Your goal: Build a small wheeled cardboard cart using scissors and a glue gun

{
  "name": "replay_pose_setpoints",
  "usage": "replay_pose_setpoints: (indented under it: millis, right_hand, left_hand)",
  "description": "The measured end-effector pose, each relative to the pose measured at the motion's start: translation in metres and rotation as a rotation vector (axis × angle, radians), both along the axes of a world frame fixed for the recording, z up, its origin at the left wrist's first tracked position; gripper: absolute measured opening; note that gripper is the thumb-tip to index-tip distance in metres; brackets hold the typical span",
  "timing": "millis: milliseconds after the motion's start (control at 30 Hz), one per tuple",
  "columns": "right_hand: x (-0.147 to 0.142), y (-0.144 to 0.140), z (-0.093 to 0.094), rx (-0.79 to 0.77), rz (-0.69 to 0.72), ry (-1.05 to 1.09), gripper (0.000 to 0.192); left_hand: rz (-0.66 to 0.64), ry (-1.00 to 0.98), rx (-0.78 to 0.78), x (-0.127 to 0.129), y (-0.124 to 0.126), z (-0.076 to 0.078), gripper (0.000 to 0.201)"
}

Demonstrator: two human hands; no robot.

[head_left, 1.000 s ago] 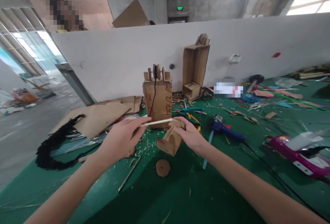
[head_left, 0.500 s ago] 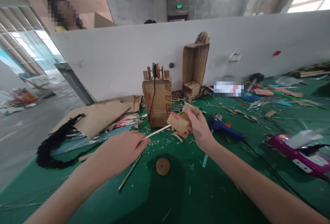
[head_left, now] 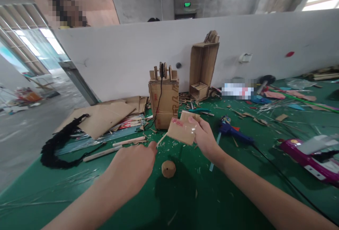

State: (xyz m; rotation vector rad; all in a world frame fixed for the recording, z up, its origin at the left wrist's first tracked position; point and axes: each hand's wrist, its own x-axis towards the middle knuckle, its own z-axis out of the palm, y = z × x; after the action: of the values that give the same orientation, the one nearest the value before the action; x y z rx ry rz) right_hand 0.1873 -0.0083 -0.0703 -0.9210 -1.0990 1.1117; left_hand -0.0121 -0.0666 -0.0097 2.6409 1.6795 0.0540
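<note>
My left hand (head_left: 135, 164) is closed around a thin wooden stick (head_left: 161, 139), whose far end meets the left edge of a small folded cardboard piece (head_left: 182, 131). Whether the stick's tip goes into the cardboard, I cannot tell. My right hand (head_left: 208, 140) grips that cardboard from the right; it has red print and shiny tape on it. Below the hands a small round cardboard disc (head_left: 168, 169) with a centre hole lies on the green table. Behind them stands an upright cardboard box (head_left: 164, 103) with cardboard wheels on top and a black cord hanging down its front.
A taller open cardboard box (head_left: 202, 67) leans at the white partition (head_left: 127, 57). On the right lie a blue glue gun (head_left: 235, 133) and a purple power strip (head_left: 304, 156). Black yarn (head_left: 57, 152) and flat cardboard sheets (head_left: 106, 115) lie left. A person stands beyond the partition.
The cardboard piece has turned so its flat taped side shows more. My left hand has turned and moved slightly right, with the stick now at a steeper slant. The view has shifted slightly.
</note>
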Motion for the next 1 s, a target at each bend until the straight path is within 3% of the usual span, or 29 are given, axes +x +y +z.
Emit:
replay_pose_setpoints:
  millis: [67, 133, 200, 300, 400, 533, 633, 733, 833, 1000]
  right_hand:
    - [0.0, -0.001, -0.002, 0.034, 0.031, -0.028, 0.03]
    - [0.0, -0.001, -0.003, 0.06, 0.052, -0.059, 0.03]
    - [0.001, -0.002, -0.002, 0.07, 0.063, -0.07, 0.03]
    - [0.001, -0.002, 0.002, 0.079, 0.07, -0.038, 0.032]
    - [0.002, -0.004, 0.007, 0.088, 0.081, -0.027, 0.032]
    - [0.001, -0.006, 0.011, 0.07, 0.141, -0.011, 0.026]
    - [0.005, -0.006, 0.018, 0.047, 0.129, 0.095, 0.029]
    - [0.016, -0.001, 0.025, 0.013, -0.031, 0.243, 0.031]
    - [0.028, 0.008, 0.027, -0.041, -0.215, 0.258, 0.024]
    - [0.033, 0.018, 0.014, -0.001, -0.272, 0.115, 0.013]
  left_hand:
    - [0.052, 0.174, 0.019, 0.007, -0.001, 0.001, 0.034]
    - [0.082, 0.183, 0.088, 0.012, -0.001, 0.003, 0.038]
    - [0.053, 0.035, 0.158, 0.014, 0.0, 0.007, 0.046]
    - [-0.069, -0.289, 0.136, 0.014, -0.001, 0.011, 0.062]
    - [-0.134, -0.605, 0.053, 0.014, 0.0, 0.01, 0.053]
    - [-0.165, -0.869, -0.216, 0.014, 0.004, 0.009, 0.032]
    - [-0.1, -1.124, -0.391, 0.012, 0.01, 0.011, 0.04]
    - [-0.058, -1.362, -0.275, 0.007, 0.016, 0.017, 0.039]
    - [-0.06, -1.522, -0.132, 0.002, 0.02, 0.022, 0.031]
    - [-0.091, -1.668, 0.019, -0.002, 0.026, 0.025, 0.022]
